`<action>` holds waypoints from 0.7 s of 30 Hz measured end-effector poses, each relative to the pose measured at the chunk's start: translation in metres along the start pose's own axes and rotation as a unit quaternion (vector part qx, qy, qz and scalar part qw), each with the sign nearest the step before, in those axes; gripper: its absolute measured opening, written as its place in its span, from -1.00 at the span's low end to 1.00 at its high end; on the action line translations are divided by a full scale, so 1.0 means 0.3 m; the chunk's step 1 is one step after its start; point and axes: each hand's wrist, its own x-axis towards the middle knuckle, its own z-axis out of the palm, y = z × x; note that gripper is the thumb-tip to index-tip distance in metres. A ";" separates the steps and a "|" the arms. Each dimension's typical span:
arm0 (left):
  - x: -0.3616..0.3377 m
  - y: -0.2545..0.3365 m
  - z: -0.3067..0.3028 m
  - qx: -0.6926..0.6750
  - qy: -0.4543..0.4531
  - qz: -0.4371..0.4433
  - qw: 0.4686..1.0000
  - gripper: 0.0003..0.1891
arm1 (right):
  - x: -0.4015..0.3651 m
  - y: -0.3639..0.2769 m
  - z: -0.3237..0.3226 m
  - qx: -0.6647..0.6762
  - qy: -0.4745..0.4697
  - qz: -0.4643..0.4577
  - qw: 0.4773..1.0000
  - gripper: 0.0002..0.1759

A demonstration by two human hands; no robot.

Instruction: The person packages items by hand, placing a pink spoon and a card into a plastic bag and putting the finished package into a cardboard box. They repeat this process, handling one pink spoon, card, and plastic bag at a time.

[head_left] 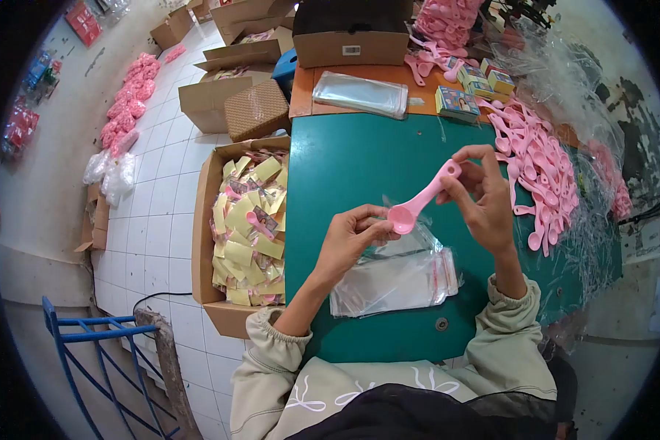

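Note:
A pink spoon (423, 199) is held up over the green table (345, 165), tilted, its bowl at the lower left and the holed end of its handle at the upper right. My right hand (484, 198) pinches the handle end between thumb and fingers. At the bowl, my left hand (359, 235) has thumb and fingers pressed together on its edge, with a bit of clear film by the fingertips. Below both hands lies a stack of clear plastic bags (389, 284).
Loose pink spoons (539, 165) are heaped on the right. A carton (207, 220) of packed items with yellow cards stands left of the table. Toward the back are clear sleeves (361, 94), small card stacks (457, 103) and a brown box (350, 48). A blue metal frame (99, 336) stands lower left.

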 end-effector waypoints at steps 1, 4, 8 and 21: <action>-0.002 0.003 0.003 -0.005 0.002 -0.002 1.000 -0.76 | 0.000 0.002 0.001 -0.009 -0.010 -0.002 1.000 -0.76; 0.005 -0.013 0.001 -0.002 -0.014 0.017 1.000 -0.71 | -0.001 0.010 0.011 -0.036 -0.051 -0.002 0.998 -0.73; -0.001 0.015 0.015 0.002 -0.033 0.056 0.998 -0.63 | -0.012 0.028 0.039 -0.058 -0.103 -0.021 0.993 -0.71; -0.017 0.112 -0.012 -0.033 -0.003 0.071 0.997 -0.67 | 0.234 0.149 -0.057 0.120 -0.280 -0.156 0.940 -0.38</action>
